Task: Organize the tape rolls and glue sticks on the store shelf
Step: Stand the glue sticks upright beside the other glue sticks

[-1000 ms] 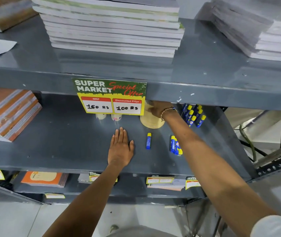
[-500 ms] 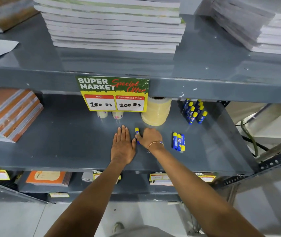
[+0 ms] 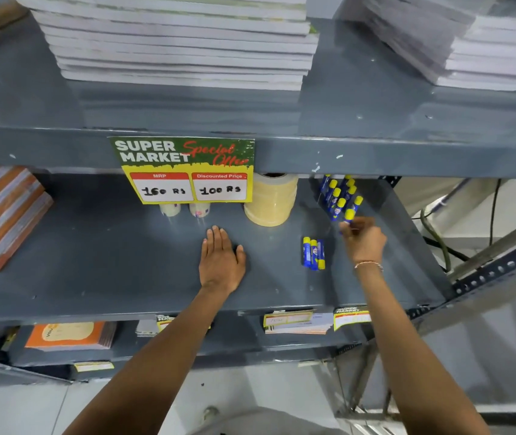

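Your left hand (image 3: 221, 262) flat on the grey shelf (image 3: 118, 262), fingers together, your right hand (image 3: 364, 238) pinching a glue stick (image 3: 348, 216) beside the upright glue sticks (image 3: 338, 194), three more (image 3: 313, 253) lying nearby, tape roll (image 3: 270, 199) behind.

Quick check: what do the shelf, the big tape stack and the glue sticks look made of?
Shelf: looks like painted metal, grey semi-gloss; it reflects light and shows white chips along the edge.
Tape stack: translucent yellowish plastic film, glossy, wound in layered rolls.
Glue sticks: seemingly smooth plastic tubes, blue bodies with yellow caps and printed labels. The right hand holds one in its grip.
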`<act>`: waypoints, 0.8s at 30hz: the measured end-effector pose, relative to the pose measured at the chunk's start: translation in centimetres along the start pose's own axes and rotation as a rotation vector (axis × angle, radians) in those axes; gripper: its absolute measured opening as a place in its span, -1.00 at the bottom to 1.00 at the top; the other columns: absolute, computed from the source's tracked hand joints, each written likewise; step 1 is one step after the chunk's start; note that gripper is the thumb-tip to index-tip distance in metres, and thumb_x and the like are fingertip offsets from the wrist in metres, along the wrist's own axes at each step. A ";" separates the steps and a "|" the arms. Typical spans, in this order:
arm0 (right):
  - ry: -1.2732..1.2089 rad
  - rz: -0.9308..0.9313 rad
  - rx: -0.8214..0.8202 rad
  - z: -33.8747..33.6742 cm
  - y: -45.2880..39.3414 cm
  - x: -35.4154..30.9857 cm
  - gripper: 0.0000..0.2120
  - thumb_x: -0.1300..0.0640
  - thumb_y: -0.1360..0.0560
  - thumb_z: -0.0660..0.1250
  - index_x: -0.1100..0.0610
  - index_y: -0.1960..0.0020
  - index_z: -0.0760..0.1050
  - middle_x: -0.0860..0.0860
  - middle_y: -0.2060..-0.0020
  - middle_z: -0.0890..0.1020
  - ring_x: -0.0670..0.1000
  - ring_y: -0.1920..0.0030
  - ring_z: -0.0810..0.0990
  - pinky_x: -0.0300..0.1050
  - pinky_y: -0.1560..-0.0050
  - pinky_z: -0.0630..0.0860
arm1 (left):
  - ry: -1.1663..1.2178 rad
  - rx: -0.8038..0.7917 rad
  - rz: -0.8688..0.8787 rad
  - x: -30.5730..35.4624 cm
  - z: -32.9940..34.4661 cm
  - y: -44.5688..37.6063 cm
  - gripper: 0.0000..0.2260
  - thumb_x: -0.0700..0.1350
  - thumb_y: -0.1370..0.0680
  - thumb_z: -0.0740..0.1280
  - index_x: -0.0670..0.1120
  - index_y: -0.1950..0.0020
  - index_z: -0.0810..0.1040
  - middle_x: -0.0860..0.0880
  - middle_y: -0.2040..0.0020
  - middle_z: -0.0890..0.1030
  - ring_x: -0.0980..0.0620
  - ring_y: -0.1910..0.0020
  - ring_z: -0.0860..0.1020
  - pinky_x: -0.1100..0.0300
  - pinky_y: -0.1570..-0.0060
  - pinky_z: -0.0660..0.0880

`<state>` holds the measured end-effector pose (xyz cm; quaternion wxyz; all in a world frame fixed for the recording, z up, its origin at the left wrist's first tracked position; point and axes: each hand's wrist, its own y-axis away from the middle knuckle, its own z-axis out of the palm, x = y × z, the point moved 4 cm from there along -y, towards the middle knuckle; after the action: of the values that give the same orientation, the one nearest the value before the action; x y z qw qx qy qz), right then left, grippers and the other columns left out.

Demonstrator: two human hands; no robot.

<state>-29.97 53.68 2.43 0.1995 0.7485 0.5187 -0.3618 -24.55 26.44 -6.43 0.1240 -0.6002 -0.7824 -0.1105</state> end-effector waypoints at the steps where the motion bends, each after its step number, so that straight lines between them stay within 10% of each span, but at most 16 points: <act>1: -0.006 0.055 0.022 -0.7 -1.1 1.3 -0.76 0.17 -0.47 0.40 0.33 -0.04 0.56 0.28 0.03 0.70 0.24 -0.08 0.64 -0.01 -0.17 0.47 | 0.011 -0.009 0.022 1.0 0.1 -0.2 -0.42 0.05 -0.63 -0.04 -0.26 -0.53 -0.07 -0.20 -0.57 -0.04 -0.11 -0.56 -0.10 0.07 -0.52 -0.15; 24: -0.172 0.274 -0.004 0.5 -3.4 5.3 -0.57 0.26 -0.37 0.50 0.33 -0.17 0.46 0.24 -0.05 0.66 0.17 -0.10 0.63 -0.12 -0.13 0.47 | -0.050 0.021 0.059 3.1 2.4 -0.3 -0.34 0.18 -0.61 -0.07 -0.23 -0.54 -0.10 -0.18 -0.57 -0.05 -0.11 -0.56 -0.11 0.05 -0.53 -0.13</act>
<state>-32.17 58.01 -1.61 0.2920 0.7783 0.3933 -0.3929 -25.76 29.99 -7.64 0.1140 -0.6243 -0.7683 -0.0833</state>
